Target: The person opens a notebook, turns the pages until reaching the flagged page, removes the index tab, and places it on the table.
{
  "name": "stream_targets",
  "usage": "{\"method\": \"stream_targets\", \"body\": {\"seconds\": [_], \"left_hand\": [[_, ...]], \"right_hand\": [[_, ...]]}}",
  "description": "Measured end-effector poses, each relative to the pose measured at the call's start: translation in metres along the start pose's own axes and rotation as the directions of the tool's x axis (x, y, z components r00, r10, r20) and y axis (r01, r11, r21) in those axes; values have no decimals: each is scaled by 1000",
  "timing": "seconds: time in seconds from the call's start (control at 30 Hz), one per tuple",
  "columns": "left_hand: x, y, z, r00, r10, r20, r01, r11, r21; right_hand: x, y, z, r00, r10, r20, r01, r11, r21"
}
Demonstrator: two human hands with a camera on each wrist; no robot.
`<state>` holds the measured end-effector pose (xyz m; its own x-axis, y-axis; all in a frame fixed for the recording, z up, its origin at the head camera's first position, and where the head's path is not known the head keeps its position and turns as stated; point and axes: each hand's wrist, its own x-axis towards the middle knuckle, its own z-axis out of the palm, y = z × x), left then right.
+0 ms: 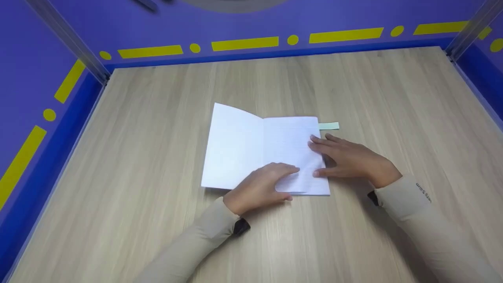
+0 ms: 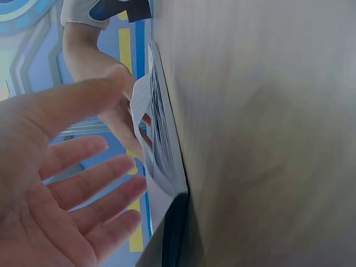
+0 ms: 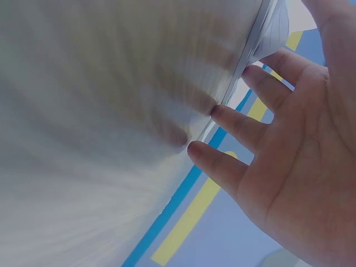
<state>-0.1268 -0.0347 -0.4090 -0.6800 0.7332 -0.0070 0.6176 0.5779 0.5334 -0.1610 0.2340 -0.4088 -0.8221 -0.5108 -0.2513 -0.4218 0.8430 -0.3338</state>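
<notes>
A notebook (image 1: 289, 141) with faintly ruled paper lies open on the table. Its blank left leaf (image 1: 234, 145) slants up off the wood, and a pale green strip (image 1: 329, 126) juts from the right edge. My left hand (image 1: 261, 186) is over the lower middle of the spread, fingers extended and thumb apart; the left wrist view shows nothing in its palm. My right hand (image 1: 349, 159) touches the right page edge with spread, fairly straight fingers (image 3: 225, 167). Beside it, the left wrist view shows a page (image 2: 142, 103) bowed away from the stack.
The notebook rests on a light wood-grain table (image 1: 157, 129). Blue-purple panels (image 1: 243, 29) with yellow dashes and dots stand along the back and both sides, joined by metal posts (image 1: 72, 39) at the corners. Something dark (image 1: 146, 4) shows at the top edge.
</notes>
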Motion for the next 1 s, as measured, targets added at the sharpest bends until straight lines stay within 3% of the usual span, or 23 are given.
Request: {"method": "stream_targets", "body": {"seconds": [0.53, 1.0], "left_hand": [[2, -1, -2, 999, -50, 22, 50, 999, -15], [-1, -4, -1, 999, 32, -42, -32, 999, 3]], "right_hand": [[1, 2, 1, 1000, 3, 17, -4, 1000, 21], [-2, 3, 1, 1000, 2, 12, -3, 998, 60]]}}
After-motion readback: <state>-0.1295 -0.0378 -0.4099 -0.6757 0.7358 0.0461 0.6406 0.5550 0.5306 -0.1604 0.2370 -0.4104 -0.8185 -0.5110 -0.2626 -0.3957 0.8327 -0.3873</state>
